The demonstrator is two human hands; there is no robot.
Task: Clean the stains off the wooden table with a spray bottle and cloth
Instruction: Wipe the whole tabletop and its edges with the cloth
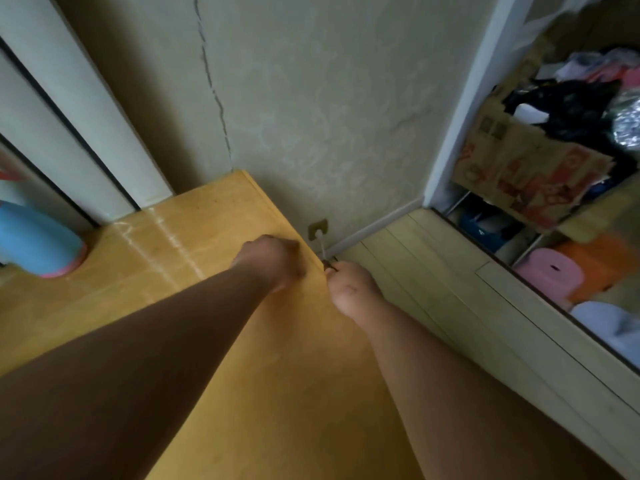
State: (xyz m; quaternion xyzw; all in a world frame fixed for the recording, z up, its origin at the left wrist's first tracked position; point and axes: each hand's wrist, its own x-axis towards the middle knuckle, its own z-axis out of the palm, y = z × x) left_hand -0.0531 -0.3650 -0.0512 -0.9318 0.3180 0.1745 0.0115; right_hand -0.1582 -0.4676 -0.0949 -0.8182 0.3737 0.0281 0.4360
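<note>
The left hand (273, 261) rests curled on the desk (284, 358) at its right edge. The right hand (349, 289) is just past that edge. Blur hides whether either grips anything. A blue bottle (38, 240) sits on the desk's far left, well apart.

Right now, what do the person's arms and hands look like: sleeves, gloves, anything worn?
Bare left hand and bare right hand: no gloves, rings or watch visible. Left forearm and right forearm are uncovered to the frame edge, no sleeves in view.
</note>
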